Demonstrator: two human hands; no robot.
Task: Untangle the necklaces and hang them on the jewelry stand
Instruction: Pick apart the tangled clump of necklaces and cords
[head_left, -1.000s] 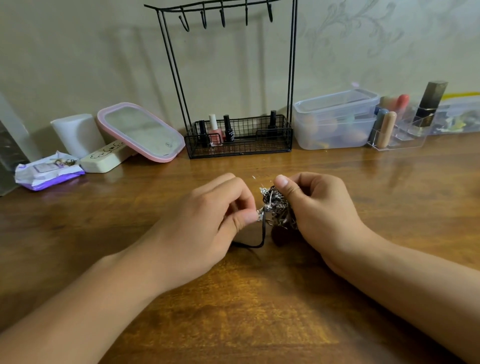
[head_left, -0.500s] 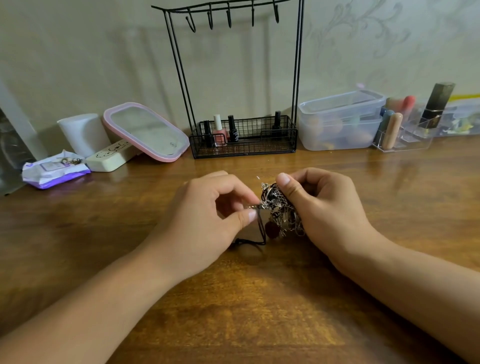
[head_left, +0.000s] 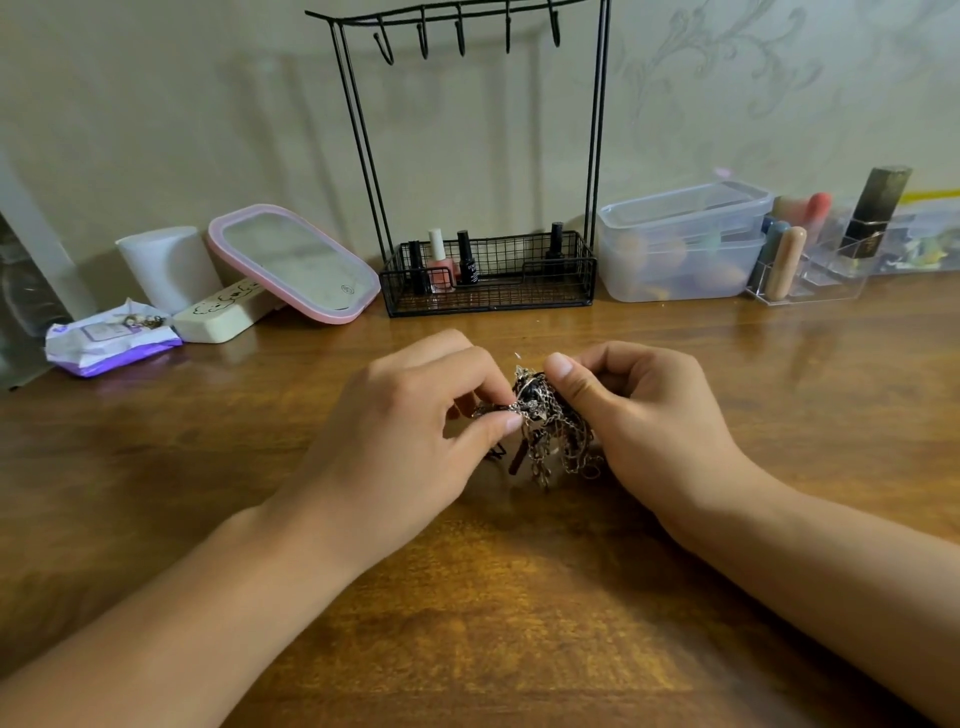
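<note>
The step in hand is the loosening of the tangle (head_left: 550, 426); no necklace is free yet, and every hook on the stand (head_left: 467, 31) is bare. To do it well, judge as follows: keep one hand as the anchor and let the other work a single strand; draw that strand out slowly and sideways, away from the anchor; stop when it tightens, since a hard pull is likely to lock the knot or snap a fine chain; feed slack back into the bunch and seek the loop that holds it; find a clasp or free end first, as that end gives the shortest path out.

The left hand (head_left: 410, 441) forms a narrow grip; thumb and forefinger are pressed together on a silver strand at the left edge of the tangle; the other fingers curl behind and their hold cannot be seen. The right hand (head_left: 639, 415) forms the anchor grip; its thumb presses the top of the bunch against the curled fingers, so the mass is pinched between them; how much chain lies inside the palm is hidden.

The tangle sits between the two grips, touching both; loose chain ends and a dark pendant hang below the grips toward the surface (head_left: 519, 597); whether they touch it cannot be told. A dark cord trails below the left grip. The stand is beyond the grips, well apart, against the wall; its basket holds small bottles.
</note>
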